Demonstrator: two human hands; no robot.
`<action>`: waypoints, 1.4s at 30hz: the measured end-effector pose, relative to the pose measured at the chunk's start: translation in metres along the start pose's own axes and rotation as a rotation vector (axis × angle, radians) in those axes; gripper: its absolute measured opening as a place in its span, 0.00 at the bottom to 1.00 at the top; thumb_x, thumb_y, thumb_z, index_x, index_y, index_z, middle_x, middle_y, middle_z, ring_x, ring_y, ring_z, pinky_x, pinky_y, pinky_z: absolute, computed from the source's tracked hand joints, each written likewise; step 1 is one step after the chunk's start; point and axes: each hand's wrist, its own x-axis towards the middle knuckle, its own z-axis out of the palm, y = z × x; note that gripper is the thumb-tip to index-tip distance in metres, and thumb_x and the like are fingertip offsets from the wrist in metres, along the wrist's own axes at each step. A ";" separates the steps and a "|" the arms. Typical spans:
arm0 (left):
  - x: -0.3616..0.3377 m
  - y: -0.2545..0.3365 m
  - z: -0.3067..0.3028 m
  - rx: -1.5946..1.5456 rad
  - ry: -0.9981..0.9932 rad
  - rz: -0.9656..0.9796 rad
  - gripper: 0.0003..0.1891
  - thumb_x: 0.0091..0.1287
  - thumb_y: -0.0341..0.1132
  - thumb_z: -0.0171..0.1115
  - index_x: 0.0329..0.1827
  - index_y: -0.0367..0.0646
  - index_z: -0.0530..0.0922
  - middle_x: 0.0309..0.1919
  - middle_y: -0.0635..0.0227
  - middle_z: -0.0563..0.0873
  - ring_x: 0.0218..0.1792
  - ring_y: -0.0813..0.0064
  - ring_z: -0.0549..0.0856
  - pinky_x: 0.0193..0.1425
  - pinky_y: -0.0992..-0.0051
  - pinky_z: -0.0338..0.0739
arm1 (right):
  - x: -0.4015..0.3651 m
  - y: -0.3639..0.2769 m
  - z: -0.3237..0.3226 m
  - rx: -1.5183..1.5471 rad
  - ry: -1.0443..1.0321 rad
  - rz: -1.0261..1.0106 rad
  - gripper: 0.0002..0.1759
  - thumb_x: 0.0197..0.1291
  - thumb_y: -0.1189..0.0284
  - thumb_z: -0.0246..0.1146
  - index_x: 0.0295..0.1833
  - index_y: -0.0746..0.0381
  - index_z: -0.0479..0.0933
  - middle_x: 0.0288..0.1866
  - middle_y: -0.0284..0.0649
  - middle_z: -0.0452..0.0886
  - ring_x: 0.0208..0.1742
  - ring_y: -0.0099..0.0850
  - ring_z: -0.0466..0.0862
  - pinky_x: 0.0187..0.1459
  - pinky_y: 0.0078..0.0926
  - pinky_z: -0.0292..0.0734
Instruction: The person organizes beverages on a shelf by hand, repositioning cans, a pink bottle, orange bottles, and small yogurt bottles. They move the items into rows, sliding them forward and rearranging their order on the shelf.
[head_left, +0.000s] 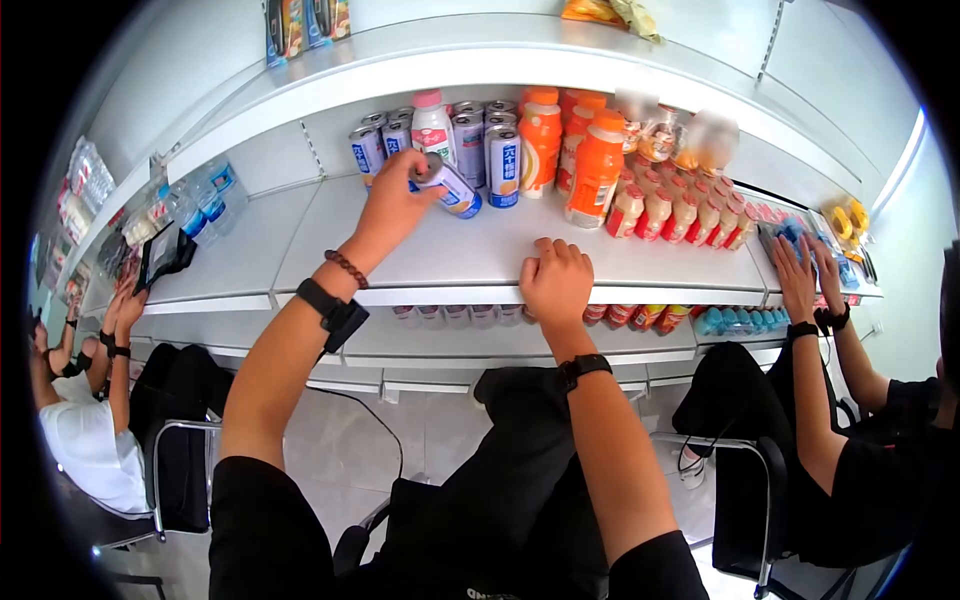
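My left hand (398, 195) is closed around the top of a blue and white drink can (455, 192), which is tilted over the shelf (430, 250). Behind it stand more cans of the same kind, among them an upright can (503, 165), and a white bottle with a pink cap (433, 130). My right hand (557, 282) rests on the shelf's front edge with its fingers curled in, and nothing shows in it. Beyond it are orange bottles, the nearest being an orange bottle (596, 170).
Small red-labelled bottles (683, 215) stand in rows to the right. An upper shelf (450, 75) overhangs the drinks. At right, a co-worker's hands (800, 270) are near blue items; at left, another person holds a black device (165, 255). Water bottles (190, 212) stand on the left.
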 end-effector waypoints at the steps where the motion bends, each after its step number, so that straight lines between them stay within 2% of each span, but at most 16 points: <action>1: -0.004 -0.007 -0.004 -0.033 0.041 -0.068 0.21 0.59 0.31 0.76 0.46 0.39 0.70 0.42 0.57 0.83 0.43 0.59 0.84 0.48 0.66 0.79 | 0.000 0.001 0.000 0.000 -0.007 -0.001 0.07 0.51 0.70 0.60 0.31 0.62 0.78 0.27 0.41 0.77 0.32 0.41 0.78 0.37 0.41 0.72; 4: -0.013 -0.015 -0.027 -0.123 0.042 -0.233 0.22 0.64 0.26 0.71 0.54 0.41 0.67 0.45 0.58 0.83 0.52 0.67 0.84 0.54 0.69 0.80 | -0.001 0.001 0.001 0.009 0.007 -0.008 0.06 0.51 0.70 0.60 0.31 0.62 0.78 0.27 0.41 0.77 0.33 0.41 0.78 0.37 0.42 0.72; 5: -0.016 -0.014 -0.036 -0.100 0.035 -0.249 0.23 0.65 0.25 0.70 0.57 0.41 0.65 0.49 0.53 0.84 0.55 0.62 0.85 0.54 0.68 0.82 | 0.000 0.001 -0.001 0.011 -0.013 -0.002 0.07 0.51 0.71 0.60 0.32 0.63 0.79 0.28 0.41 0.78 0.33 0.41 0.79 0.37 0.41 0.72; 9: -0.022 -0.061 -0.054 0.020 0.144 -0.268 0.24 0.67 0.28 0.70 0.60 0.41 0.65 0.57 0.48 0.82 0.58 0.57 0.84 0.59 0.64 0.80 | -0.001 0.001 -0.001 -0.001 -0.014 -0.004 0.10 0.51 0.72 0.60 0.37 0.63 0.83 0.30 0.41 0.80 0.34 0.41 0.80 0.39 0.40 0.73; 12: -0.029 -0.101 -0.050 0.073 0.338 -0.183 0.25 0.67 0.29 0.70 0.61 0.38 0.66 0.53 0.45 0.85 0.55 0.55 0.86 0.54 0.65 0.82 | 0.000 0.000 -0.001 -0.009 -0.038 0.012 0.10 0.51 0.72 0.60 0.37 0.63 0.83 0.29 0.41 0.80 0.34 0.41 0.80 0.39 0.40 0.73; 13: -0.030 -0.108 -0.048 0.137 0.365 -0.149 0.26 0.67 0.30 0.70 0.63 0.34 0.66 0.51 0.43 0.85 0.54 0.54 0.87 0.54 0.67 0.83 | 0.000 0.001 -0.001 -0.004 -0.026 0.009 0.10 0.51 0.72 0.60 0.37 0.63 0.83 0.29 0.41 0.80 0.33 0.40 0.80 0.39 0.40 0.73; 16: -0.034 -0.112 -0.042 0.031 0.262 -0.294 0.27 0.66 0.32 0.71 0.62 0.32 0.66 0.48 0.43 0.87 0.50 0.52 0.89 0.52 0.65 0.83 | 0.000 0.000 -0.001 -0.018 -0.035 0.000 0.10 0.51 0.72 0.59 0.37 0.63 0.83 0.30 0.41 0.81 0.34 0.40 0.80 0.39 0.39 0.73; 19: -0.033 -0.121 -0.027 -0.023 0.238 -0.386 0.28 0.65 0.34 0.72 0.60 0.32 0.67 0.45 0.44 0.88 0.47 0.51 0.89 0.51 0.62 0.83 | 0.000 0.001 -0.001 -0.049 -0.047 -0.010 0.11 0.52 0.73 0.59 0.38 0.63 0.83 0.31 0.41 0.82 0.34 0.40 0.81 0.39 0.39 0.73; 22: -0.031 -0.122 -0.013 -0.029 0.278 -0.385 0.27 0.64 0.36 0.73 0.58 0.33 0.69 0.44 0.43 0.88 0.46 0.50 0.90 0.51 0.59 0.83 | 0.001 -0.002 -0.003 -0.041 -0.052 0.008 0.11 0.52 0.73 0.59 0.38 0.63 0.84 0.31 0.41 0.82 0.34 0.40 0.81 0.39 0.39 0.73; 23: -0.033 -0.115 -0.010 -0.041 0.254 -0.472 0.27 0.62 0.38 0.75 0.56 0.34 0.70 0.44 0.45 0.87 0.48 0.51 0.88 0.52 0.59 0.82 | 0.001 -0.001 -0.002 -0.039 -0.040 -0.004 0.11 0.52 0.73 0.58 0.38 0.63 0.84 0.31 0.41 0.82 0.34 0.40 0.81 0.38 0.39 0.73; 26: -0.053 -0.144 0.013 0.318 0.126 -0.467 0.29 0.59 0.42 0.77 0.56 0.36 0.72 0.44 0.47 0.86 0.50 0.51 0.86 0.54 0.57 0.80 | 0.000 0.001 -0.001 -0.039 -0.046 -0.011 0.11 0.52 0.73 0.58 0.38 0.62 0.84 0.30 0.41 0.83 0.34 0.40 0.81 0.39 0.39 0.73; 31: -0.050 -0.143 0.013 0.263 0.135 -0.541 0.24 0.59 0.43 0.76 0.52 0.40 0.78 0.47 0.56 0.87 0.51 0.52 0.85 0.56 0.56 0.79 | -0.001 -0.001 -0.001 -0.030 -0.046 -0.002 0.11 0.52 0.73 0.59 0.38 0.62 0.84 0.30 0.41 0.83 0.34 0.40 0.81 0.39 0.39 0.74; 37: -0.049 -0.149 0.016 0.201 0.179 -0.576 0.21 0.63 0.41 0.72 0.56 0.44 0.78 0.45 0.60 0.90 0.51 0.52 0.86 0.55 0.55 0.80 | 0.001 0.001 -0.003 -0.013 -0.056 0.000 0.11 0.53 0.74 0.59 0.39 0.63 0.84 0.31 0.42 0.83 0.35 0.40 0.81 0.40 0.39 0.74; 42: -0.047 -0.143 0.014 0.305 0.107 -0.623 0.22 0.64 0.42 0.71 0.58 0.45 0.78 0.46 0.62 0.90 0.52 0.53 0.85 0.58 0.54 0.77 | 0.002 -0.001 -0.004 -0.018 -0.069 0.007 0.11 0.53 0.74 0.58 0.38 0.64 0.84 0.31 0.42 0.83 0.35 0.41 0.82 0.41 0.39 0.74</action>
